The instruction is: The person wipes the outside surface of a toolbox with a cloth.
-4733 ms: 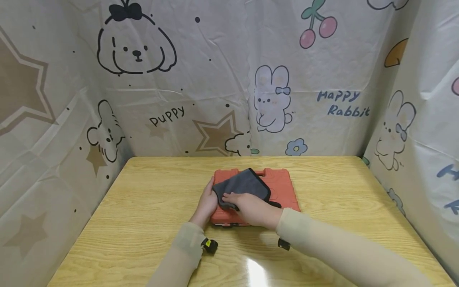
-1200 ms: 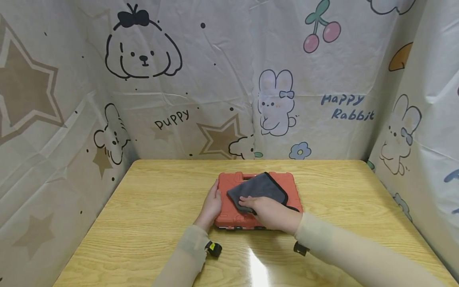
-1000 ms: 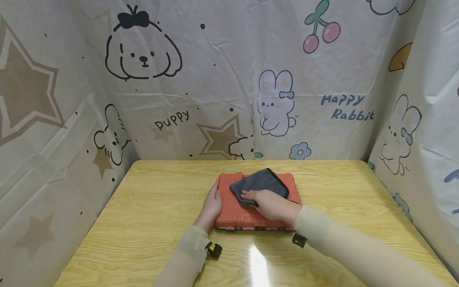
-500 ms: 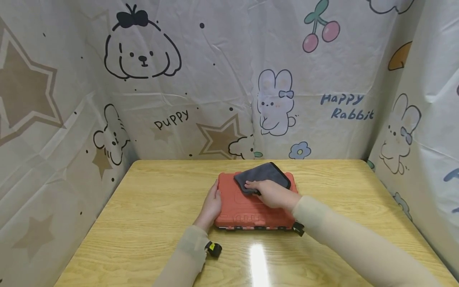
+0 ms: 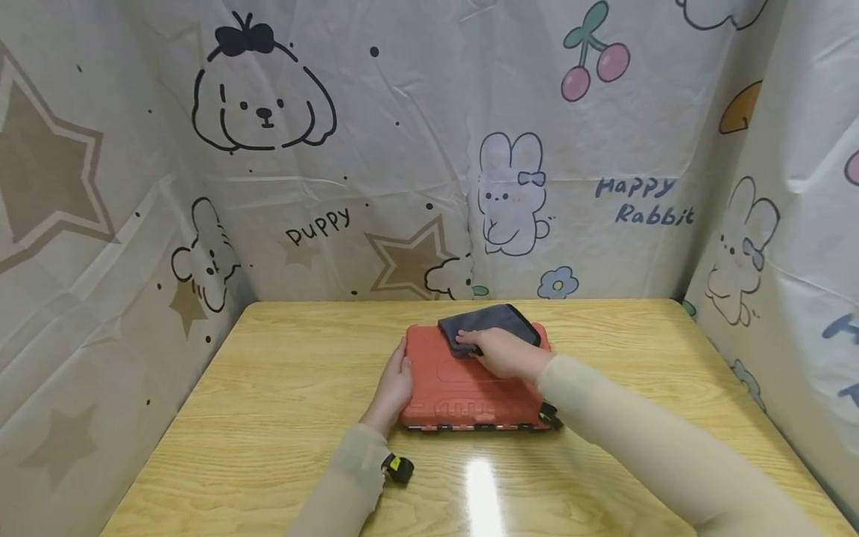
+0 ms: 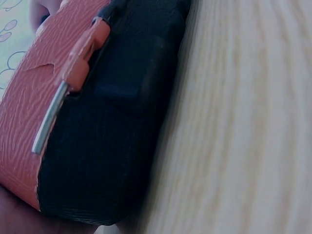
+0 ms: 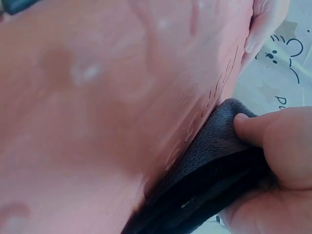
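A red plastic carrying case (image 5: 463, 388) with a black base (image 6: 112, 146) lies flat on the table. A metal hinge pin (image 6: 50, 117) shows along its near side in the left wrist view. My left hand (image 5: 391, 389) rests along the left side of the case, fingers straight, thumb at the lid's edge. My right hand (image 5: 503, 352) holds a folded dark grey cloth (image 5: 486, 321) with black trim against the far part of the lid. In the right wrist view the thumb lies on top of the cloth (image 7: 214, 134), its other fingers partly hidden. The cloth covers the case's far edge.
The wooden table (image 5: 288, 388) extends on all sides of the case. White printed curtains (image 5: 376, 149) stand behind and at both sides. A black wrist camera (image 5: 399, 469) is strapped at the left sleeve, another (image 5: 550, 415) under the right.
My right hand has slid the cloth from the near and middle part of the lid toward its far edge, baring more red lid. My left hand stays at the case's left side.
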A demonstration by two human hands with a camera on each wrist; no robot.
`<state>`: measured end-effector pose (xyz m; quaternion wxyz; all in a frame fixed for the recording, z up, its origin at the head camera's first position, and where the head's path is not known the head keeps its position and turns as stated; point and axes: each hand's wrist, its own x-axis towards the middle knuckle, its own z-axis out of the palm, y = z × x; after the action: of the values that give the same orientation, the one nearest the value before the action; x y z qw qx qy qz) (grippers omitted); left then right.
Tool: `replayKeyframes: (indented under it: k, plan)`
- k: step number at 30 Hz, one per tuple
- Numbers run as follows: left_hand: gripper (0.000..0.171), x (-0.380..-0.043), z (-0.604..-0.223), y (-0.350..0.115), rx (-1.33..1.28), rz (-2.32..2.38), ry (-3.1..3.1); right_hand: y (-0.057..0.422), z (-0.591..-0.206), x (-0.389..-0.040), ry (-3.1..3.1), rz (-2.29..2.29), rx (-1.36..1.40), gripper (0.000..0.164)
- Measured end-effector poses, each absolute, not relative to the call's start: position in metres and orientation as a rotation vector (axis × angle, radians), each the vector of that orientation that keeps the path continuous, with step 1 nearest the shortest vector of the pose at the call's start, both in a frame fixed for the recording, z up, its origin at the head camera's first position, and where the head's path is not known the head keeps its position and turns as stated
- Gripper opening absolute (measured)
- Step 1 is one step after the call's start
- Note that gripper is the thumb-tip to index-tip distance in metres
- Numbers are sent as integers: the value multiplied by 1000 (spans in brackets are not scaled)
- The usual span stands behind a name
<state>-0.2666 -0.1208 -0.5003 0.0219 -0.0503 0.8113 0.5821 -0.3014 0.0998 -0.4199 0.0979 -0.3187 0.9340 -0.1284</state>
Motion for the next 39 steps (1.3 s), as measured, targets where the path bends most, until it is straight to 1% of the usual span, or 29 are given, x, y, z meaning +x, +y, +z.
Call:
replayKeyframes:
  k: [4, 9, 14, 22, 31, 39]
  plan:
    - [54, -265, -500, -120, -164, 1815, 2501, 98, -420, -301, 2774, -372, -925, 45]
    - [54, -265, -500, -119, -183, 1841, 2483, 97, -423, -291, 2770, -380, -931, 49]
    - [53, -267, -501, -118, -177, 1864, 2471, 100, -423, -276, 2760, -380, -956, 52]
    - [54, -266, -501, -118, -203, 1848, 2470, 111, -427, -245, 2744, -395, -1013, 53]
    - [54, -266, -501, -118, -182, 1846, 2468, 124, -429, -212, 2711, -397, -1095, 66]
    - [54, -265, -499, -120, -189, 1877, 2452, 131, -427, -192, 2672, -435, -1133, 64]
